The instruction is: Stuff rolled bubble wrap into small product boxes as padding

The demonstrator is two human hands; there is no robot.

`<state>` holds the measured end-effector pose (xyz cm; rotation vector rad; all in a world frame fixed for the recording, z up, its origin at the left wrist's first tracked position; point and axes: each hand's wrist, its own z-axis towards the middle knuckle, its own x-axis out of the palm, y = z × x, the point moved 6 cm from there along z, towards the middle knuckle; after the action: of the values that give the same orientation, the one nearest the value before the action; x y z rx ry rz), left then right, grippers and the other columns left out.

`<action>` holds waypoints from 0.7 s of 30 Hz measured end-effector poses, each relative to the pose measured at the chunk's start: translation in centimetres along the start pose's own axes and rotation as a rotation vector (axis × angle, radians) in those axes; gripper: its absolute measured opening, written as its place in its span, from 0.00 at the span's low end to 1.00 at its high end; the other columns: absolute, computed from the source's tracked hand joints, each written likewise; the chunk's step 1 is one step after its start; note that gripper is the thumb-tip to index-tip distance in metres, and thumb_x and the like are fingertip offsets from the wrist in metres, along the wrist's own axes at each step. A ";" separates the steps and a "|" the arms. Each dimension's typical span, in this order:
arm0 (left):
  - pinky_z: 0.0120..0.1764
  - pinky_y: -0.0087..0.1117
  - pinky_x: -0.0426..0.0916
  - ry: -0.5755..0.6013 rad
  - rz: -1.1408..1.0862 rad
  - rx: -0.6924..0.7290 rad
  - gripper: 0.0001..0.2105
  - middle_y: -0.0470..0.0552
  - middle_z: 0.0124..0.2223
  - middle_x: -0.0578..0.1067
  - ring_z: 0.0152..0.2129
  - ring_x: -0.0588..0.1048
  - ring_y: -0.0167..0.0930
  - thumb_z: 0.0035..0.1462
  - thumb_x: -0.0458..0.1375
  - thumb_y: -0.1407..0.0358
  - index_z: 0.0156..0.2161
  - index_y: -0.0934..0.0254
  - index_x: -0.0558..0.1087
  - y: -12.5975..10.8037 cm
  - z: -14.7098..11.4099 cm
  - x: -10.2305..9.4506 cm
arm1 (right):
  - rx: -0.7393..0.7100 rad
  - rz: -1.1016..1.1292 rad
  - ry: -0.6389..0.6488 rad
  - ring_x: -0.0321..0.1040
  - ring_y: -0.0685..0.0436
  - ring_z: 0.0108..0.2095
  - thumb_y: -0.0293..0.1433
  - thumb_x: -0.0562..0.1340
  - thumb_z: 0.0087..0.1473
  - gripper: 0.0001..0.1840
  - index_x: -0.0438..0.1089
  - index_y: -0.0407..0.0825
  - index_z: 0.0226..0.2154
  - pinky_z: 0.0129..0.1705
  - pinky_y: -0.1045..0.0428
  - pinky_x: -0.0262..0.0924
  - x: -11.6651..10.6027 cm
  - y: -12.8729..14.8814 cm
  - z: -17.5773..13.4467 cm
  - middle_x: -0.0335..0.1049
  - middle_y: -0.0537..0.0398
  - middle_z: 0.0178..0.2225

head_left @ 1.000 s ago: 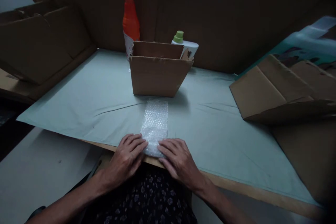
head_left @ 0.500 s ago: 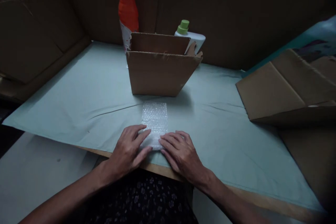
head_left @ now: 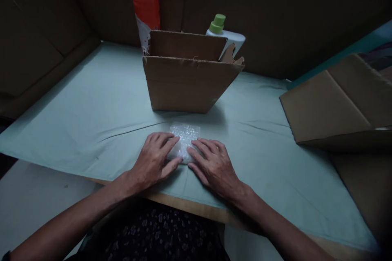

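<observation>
Moved forward since the earlier frame: left hand (head_left: 155, 157) and right hand (head_left: 215, 163), both loosely curled against bubble wrap (head_left: 185, 133), firmness of grip indeterminate. The wrap lies just before the cardboard box (head_left: 180, 85), apparently being rolled; the next turn calls for even pressure.

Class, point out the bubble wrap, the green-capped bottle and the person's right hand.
Bubble wrap (head_left: 185, 141): head view, middle of its upper face.
Green-capped bottle (head_left: 234, 38): head view, its white body.
Right hand (head_left: 217, 167): head view, back of the hand.
</observation>
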<state>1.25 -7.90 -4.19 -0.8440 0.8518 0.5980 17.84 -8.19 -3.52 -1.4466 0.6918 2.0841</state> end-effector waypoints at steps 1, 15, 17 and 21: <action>0.51 0.49 0.69 0.009 -0.011 0.035 0.20 0.61 0.53 0.75 0.49 0.71 0.43 0.63 0.58 0.62 0.58 0.67 0.67 -0.4 -0.2 0.0 | 0.010 0.037 0.003 0.67 0.33 0.55 0.32 0.60 0.65 0.15 0.73 0.47 0.52 0.55 0.36 0.60 0.2 -0.4 0.2 0.76 0.44 0.52; 0.51 0.47 0.70 0.097 -0.002 -0.143 0.22 0.61 0.52 0.75 0.47 0.73 0.43 0.60 0.57 0.65 0.59 0.67 0.67 5.0 4.5 2.3 | 0.103 0.032 -0.028 0.65 0.30 0.56 0.32 0.64 0.60 0.23 0.68 0.45 0.57 0.55 0.34 0.60 0.8 -3.3 1.7 0.70 0.38 0.58; 0.53 0.48 0.69 0.117 0.000 -0.127 0.27 0.61 0.54 0.74 0.49 0.73 0.43 0.56 0.58 0.66 0.61 0.66 0.65 5.3 5.3 2.8 | 0.116 0.057 0.000 0.66 0.32 0.55 0.29 0.62 0.60 0.19 0.70 0.46 0.55 0.54 0.35 0.62 1.3 -3.8 2.1 0.72 0.41 0.55; 0.50 0.49 0.70 0.200 -0.036 -0.076 0.31 0.61 0.51 0.76 0.46 0.74 0.44 0.51 0.59 0.68 0.62 0.68 0.64 5.2 6.1 3.9 | 0.131 0.200 0.011 0.67 0.33 0.55 0.33 0.63 0.61 0.20 0.70 0.49 0.55 0.54 0.35 0.63 1.4 -5.2 2.1 0.72 0.42 0.56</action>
<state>1.88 0.47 -7.16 -0.9977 0.9974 0.5226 19.40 -2.74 -4.82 -1.3658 0.9939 2.1340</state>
